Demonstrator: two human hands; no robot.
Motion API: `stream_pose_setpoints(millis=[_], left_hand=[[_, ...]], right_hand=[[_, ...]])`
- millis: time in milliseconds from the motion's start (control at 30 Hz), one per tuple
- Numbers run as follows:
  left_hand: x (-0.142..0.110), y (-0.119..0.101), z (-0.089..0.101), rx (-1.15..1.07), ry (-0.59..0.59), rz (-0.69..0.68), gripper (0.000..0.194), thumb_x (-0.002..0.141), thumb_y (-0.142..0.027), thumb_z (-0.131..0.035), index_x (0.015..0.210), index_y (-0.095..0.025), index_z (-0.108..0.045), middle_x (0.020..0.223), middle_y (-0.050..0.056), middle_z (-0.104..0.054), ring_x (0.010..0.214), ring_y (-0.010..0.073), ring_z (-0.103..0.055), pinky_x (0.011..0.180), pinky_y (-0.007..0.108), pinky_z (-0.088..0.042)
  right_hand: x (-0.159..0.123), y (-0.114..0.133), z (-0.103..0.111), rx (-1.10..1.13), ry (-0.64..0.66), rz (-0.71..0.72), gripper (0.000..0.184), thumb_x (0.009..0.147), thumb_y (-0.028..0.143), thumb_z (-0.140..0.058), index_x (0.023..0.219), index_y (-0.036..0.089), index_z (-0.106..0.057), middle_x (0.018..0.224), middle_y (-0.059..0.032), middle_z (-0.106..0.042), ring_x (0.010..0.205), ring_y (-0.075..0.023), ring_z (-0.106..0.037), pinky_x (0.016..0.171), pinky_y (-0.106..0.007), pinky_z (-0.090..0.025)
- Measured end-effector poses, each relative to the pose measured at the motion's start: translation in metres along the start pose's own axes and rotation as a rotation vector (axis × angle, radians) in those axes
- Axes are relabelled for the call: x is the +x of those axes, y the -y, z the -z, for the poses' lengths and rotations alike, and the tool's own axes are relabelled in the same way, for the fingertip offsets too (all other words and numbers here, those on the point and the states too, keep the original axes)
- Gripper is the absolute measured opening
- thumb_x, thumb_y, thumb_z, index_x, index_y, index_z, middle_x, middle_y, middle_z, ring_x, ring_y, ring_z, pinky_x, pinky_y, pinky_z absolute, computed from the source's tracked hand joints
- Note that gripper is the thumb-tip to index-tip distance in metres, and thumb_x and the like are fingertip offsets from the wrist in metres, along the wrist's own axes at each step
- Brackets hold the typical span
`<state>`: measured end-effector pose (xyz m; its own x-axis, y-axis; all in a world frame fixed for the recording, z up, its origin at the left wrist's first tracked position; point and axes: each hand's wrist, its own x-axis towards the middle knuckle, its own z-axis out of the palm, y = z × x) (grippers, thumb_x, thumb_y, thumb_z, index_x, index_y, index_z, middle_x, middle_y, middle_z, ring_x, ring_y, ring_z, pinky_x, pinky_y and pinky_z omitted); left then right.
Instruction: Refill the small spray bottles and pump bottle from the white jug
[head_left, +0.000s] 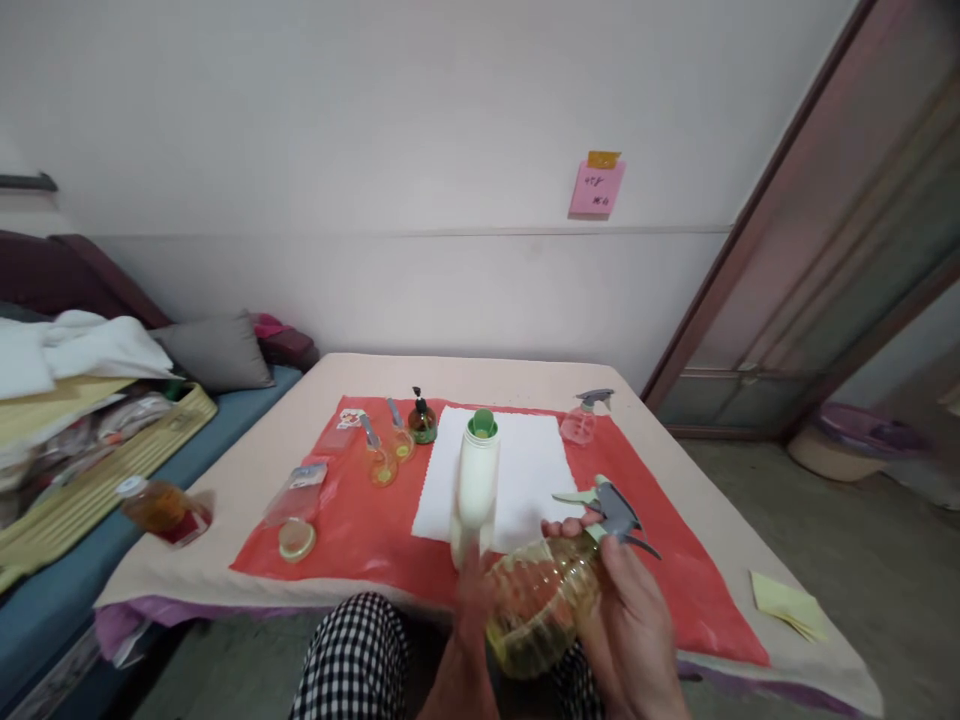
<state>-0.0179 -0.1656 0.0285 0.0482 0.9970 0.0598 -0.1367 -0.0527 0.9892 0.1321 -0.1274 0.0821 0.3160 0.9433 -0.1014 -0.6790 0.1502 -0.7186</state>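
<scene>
Right hand (pixel 634 610) is wrapped round the spray bottle (pixel 540 610) at its neck; left hand (pixel 471 600) is blurred, grip unclear. Base is best supported.

A square pink paper note (pixel 596 190) on the smooth white wall (pixel 375 130) bears two short rows of dark handwriting: the upper seems to start with "45", its last mark unclear; the lower is too small to read. The flat, clear plastic packet (pixel 343 430) has an illegible red-and-white patch.
</scene>
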Motion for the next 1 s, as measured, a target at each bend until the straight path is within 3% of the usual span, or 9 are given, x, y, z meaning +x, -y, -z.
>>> stream_pose_setpoints(millis=[200, 267, 367, 433, 600, 733, 800, 867, 1000], left_hand=[[0.006, 0.015, -0.003, -0.068, 0.220, 0.008, 0.072, 0.083, -0.070, -0.055, 0.143, -0.031, -0.048, 0.117, 0.015, -0.070, 0.106, 0.0356, -0.070, 0.086, 0.051, -0.059], [0.007, 0.026, 0.000, 0.046, 0.208, -0.185, 0.074, 0.083, -0.065, -0.062, 0.147, -0.032, -0.042, 0.132, 0.015, -0.063, 0.117, 0.0348, -0.066, 0.094, 0.050, -0.056], [0.012, 0.039, 0.010, 0.438, 0.060, -0.703, 0.078, 0.087, -0.052, -0.065, 0.153, -0.033, -0.029, 0.153, 0.015, -0.045, 0.137, 0.0336, -0.050, 0.102, 0.049, -0.053], [0.017, 0.040, 0.018, 0.642, 0.012, -0.870, 0.080, 0.090, -0.055, -0.059, 0.156, -0.029, -0.024, 0.154, 0.018, -0.041, 0.140, 0.0322, -0.047, 0.101, 0.047, -0.054], [0.020, 0.025, 0.029, 0.839, 0.061, -0.699, 0.119, 0.063, -0.076, -0.073, 0.157, -0.026, -0.021, 0.148, 0.022, -0.049, 0.133, 0.0409, -0.052, 0.099, 0.058, -0.054], [0.009, 0.019, 0.027, 0.742, 0.067, -0.527, 0.070, 0.083, -0.042, -0.068, 0.146, -0.029, -0.041, 0.124, 0.013, -0.068, 0.111, 0.0295, -0.068, 0.091, 0.045, -0.059], [0.009, 0.021, 0.036, 0.674, -0.053, -0.318, 0.052, 0.083, -0.036, -0.066, 0.134, -0.029, -0.053, 0.117, 0.010, -0.071, 0.103, 0.0267, -0.070, 0.086, 0.041, -0.060], [0.022, 0.024, 0.057, 0.627, -0.226, -0.080, 0.056, 0.076, -0.042, -0.073, 0.127, -0.026, -0.057, 0.112, 0.009, -0.072, 0.098, 0.0277, -0.071, 0.084, 0.041, -0.060], [0.081, 0.037, 0.124, 0.619, -0.535, 0.078, 0.063, 0.069, -0.050, -0.076, 0.118, -0.018, -0.055, 0.107, 0.011, -0.071, 0.095, 0.0307, -0.070, 0.082, 0.046, -0.057]], right_hand=[[-0.005, 0.000, 0.006, -0.047, 0.024, 0.026, 0.026, 0.074, 0.045, -0.079, 0.091, 0.026, -0.071, 0.092, -0.0029, -0.074, 0.097, -0.0243, -0.069, 0.108, -0.050, -0.044], [-0.007, -0.002, 0.005, -0.039, 0.017, -0.003, 0.027, 0.076, 0.046, -0.077, 0.092, 0.027, -0.071, 0.094, -0.0031, -0.074, 0.097, -0.0246, -0.069, 0.107, -0.051, -0.045], [-0.005, 0.000, 0.004, -0.017, 0.031, -0.029, 0.024, 0.079, 0.048, -0.074, 0.092, 0.028, -0.071, 0.095, -0.0017, -0.074, 0.098, -0.0241, -0.069, 0.108, -0.052, -0.045], [-0.003, 0.003, 0.006, -0.025, 0.038, -0.006, 0.023, 0.079, 0.048, -0.074, 0.091, 0.029, -0.071, 0.093, -0.0001, -0.073, 0.099, -0.0234, -0.069, 0.109, -0.051, -0.044], [-0.016, -0.005, 0.018, -0.280, 0.120, -0.031, 0.027, 0.075, 0.049, -0.078, 0.093, 0.030, -0.072, 0.104, -0.0032, -0.075, 0.112, -0.0275, -0.065, 0.106, -0.047, -0.047], [-0.034, -0.033, 0.019, -0.547, 0.335, -0.096, 0.045, 0.076, 0.047, -0.077, 0.119, 0.034, -0.069, 0.135, -0.0072, -0.065, 0.133, -0.0324, -0.053, 0.113, -0.052, -0.041], [-0.033, -0.040, 0.016, -0.715, 0.505, -0.090, 0.067, 0.073, 0.047, -0.080, 0.136, 0.035, -0.058, 0.147, -0.0075, -0.055, 0.140, -0.0336, -0.045, 0.118, -0.054, -0.033], [-0.027, -0.036, 0.016, -0.765, 0.605, -0.053, 0.078, 0.072, 0.049, -0.080, 0.143, 0.036, -0.050, 0.152, -0.0076, -0.050, 0.141, -0.0352, -0.044, 0.118, -0.057, -0.033], [-0.028, -0.004, 0.044, -0.644, 0.492, 0.124, 0.081, 0.072, 0.059, -0.076, 0.145, 0.046, -0.044, 0.150, -0.0056, -0.052, 0.125, -0.0365, -0.058, 0.105, -0.055, -0.049]])
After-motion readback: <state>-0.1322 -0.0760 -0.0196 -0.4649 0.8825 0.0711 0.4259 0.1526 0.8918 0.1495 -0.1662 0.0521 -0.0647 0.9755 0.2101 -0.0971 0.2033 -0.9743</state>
